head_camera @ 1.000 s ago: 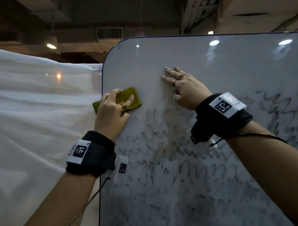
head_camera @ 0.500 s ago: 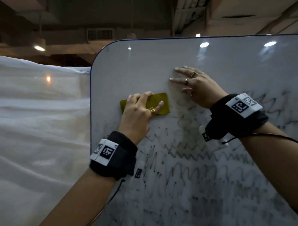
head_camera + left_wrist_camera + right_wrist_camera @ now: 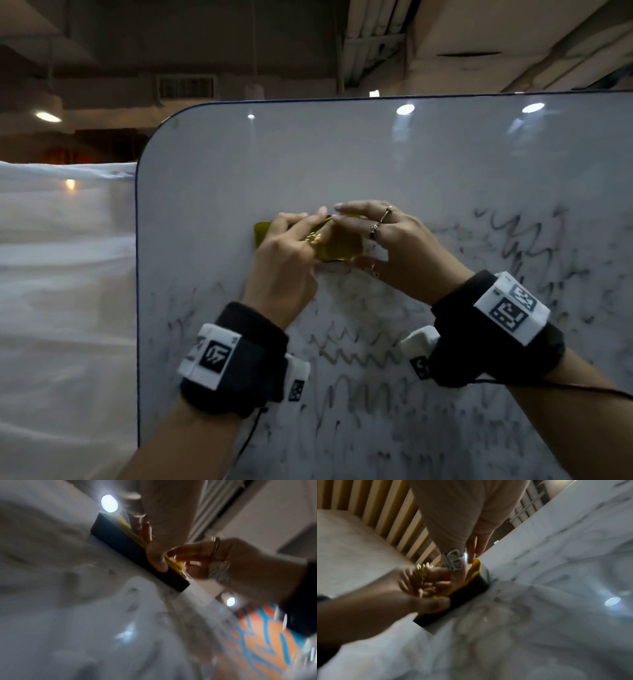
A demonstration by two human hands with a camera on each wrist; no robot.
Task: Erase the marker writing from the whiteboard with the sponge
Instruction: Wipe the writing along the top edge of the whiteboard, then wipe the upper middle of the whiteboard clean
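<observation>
Both hands are meeting at the sponge (image 3: 337,247) on the upright whiteboard (image 3: 308,164): we are gripping it with our left hand (image 3: 286,263), thumb curled against its dark lower edge and fingers lying over its yellow back, and holding it flat against the board. Our right hand (image 3: 394,246) is reaching in from the other side, ringed fingers extended and lightly touching the sponge's yellow top without closing around it. We are working in the upper middle of the board, where the surface above the sponge is looking clean and grey. Black marker writing (image 3: 359,356), in wavy, partly smeared lines, is covering the board below and to the right of our hands. White sheeting (image 3: 65,281) is hanging beyond the board's left edge.
</observation>
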